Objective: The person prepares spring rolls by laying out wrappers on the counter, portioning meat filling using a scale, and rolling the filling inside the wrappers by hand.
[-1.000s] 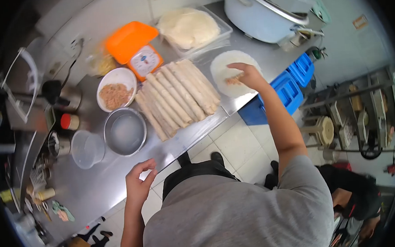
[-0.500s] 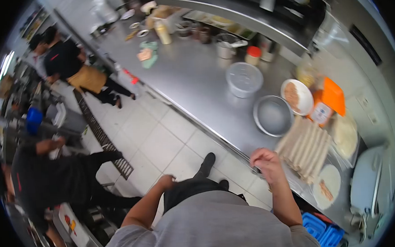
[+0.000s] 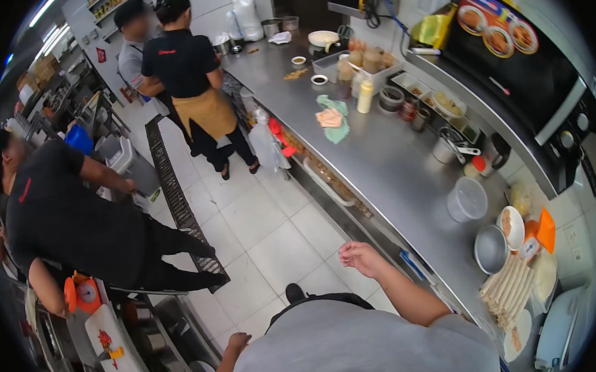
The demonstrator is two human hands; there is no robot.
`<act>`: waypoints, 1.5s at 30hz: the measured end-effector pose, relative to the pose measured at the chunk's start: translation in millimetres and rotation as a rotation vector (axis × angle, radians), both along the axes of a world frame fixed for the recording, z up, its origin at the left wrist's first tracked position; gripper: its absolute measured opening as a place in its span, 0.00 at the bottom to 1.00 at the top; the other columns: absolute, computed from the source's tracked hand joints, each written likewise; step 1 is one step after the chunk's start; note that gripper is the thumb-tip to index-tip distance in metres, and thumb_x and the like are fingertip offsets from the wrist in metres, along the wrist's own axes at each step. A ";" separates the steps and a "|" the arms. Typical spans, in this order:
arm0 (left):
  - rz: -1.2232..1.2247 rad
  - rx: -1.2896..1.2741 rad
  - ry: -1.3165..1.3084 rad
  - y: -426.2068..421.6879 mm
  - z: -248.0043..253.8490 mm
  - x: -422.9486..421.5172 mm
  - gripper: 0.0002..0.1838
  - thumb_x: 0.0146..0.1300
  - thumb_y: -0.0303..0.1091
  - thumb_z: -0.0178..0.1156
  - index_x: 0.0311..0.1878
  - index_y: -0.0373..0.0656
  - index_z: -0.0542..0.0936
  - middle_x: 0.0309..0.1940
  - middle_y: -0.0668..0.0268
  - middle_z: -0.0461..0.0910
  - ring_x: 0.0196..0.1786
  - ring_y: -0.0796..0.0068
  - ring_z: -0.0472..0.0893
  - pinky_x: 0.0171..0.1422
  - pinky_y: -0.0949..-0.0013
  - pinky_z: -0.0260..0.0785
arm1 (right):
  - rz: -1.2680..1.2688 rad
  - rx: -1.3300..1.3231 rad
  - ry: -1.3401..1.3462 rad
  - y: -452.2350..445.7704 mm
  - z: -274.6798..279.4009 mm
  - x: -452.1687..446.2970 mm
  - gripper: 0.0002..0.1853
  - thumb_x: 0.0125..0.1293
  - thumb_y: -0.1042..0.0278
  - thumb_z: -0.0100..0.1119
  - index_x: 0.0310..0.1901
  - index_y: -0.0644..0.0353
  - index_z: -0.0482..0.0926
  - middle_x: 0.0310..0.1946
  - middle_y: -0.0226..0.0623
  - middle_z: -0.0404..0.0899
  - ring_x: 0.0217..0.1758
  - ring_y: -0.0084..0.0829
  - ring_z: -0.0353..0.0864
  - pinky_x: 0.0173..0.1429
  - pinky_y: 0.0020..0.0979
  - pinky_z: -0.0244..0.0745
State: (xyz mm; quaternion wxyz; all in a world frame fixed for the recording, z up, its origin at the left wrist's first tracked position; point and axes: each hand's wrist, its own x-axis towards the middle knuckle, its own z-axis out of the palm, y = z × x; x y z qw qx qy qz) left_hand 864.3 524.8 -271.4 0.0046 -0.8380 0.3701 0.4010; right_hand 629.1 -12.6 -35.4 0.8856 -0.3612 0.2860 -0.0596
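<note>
My right hand [image 3: 361,258] hangs over the floor beside the counter's front edge, its fingers curled, with what they hold, if anything, too small to name. Low at my left side is my left hand [image 3: 239,340], small in view and partly turned away; its fingers cannot be made out clearly. To the right on the counter lie rolled wrappers [image 3: 508,289] in a row, and a flat round wrapper [image 3: 518,335] with filling on it. Near them stand a metal bowl [image 3: 492,249], a white bowl of filling [image 3: 511,227] and an orange scale [image 3: 531,245].
The steel counter [image 3: 393,173] runs away along the right, bearing a cloth [image 3: 333,118], a squeeze bottle [image 3: 365,96] and a plastic tub [image 3: 467,199]. A co-worker in black [image 3: 82,219] leans at the left. Two more people stand at the far end. White tiles [image 3: 274,235] cover the aisle floor.
The view has swung from the rolls toward the aisle and the counter's far end. My right hand has left the flat wrapper, where the filling now lies. Both hands are off the counter.
</note>
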 end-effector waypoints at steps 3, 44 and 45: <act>-0.118 -0.163 -0.136 -3.6 21.9 65.4 0.15 0.57 0.40 0.65 0.41 0.38 0.82 0.27 0.61 0.82 0.26 0.68 0.82 0.27 0.63 0.73 | 0.022 -0.013 -0.031 3.9 0.5 67.3 0.03 0.63 0.73 0.60 0.38 0.60 0.76 0.34 0.34 0.79 0.37 0.25 0.79 0.44 0.27 0.74; 0.660 -0.046 0.188 -434.2 91.1 362.2 0.37 0.52 0.51 0.71 0.63 0.41 0.74 0.37 0.55 0.84 0.33 0.63 0.83 0.36 0.62 0.77 | 0.077 0.270 -0.481 -406.4 -29.7 339.0 0.06 0.62 0.69 0.59 0.41 0.56 0.77 0.55 0.44 0.75 0.55 0.34 0.77 0.58 0.40 0.73; 0.661 -0.022 0.173 -460.9 112.0 363.8 0.46 0.50 0.52 0.72 0.69 0.43 0.66 0.35 0.56 0.83 0.28 0.67 0.80 0.27 0.62 0.75 | 0.081 0.281 -0.476 -407.8 -25.9 339.1 0.08 0.62 0.68 0.59 0.43 0.56 0.77 0.56 0.45 0.75 0.56 0.35 0.76 0.59 0.40 0.72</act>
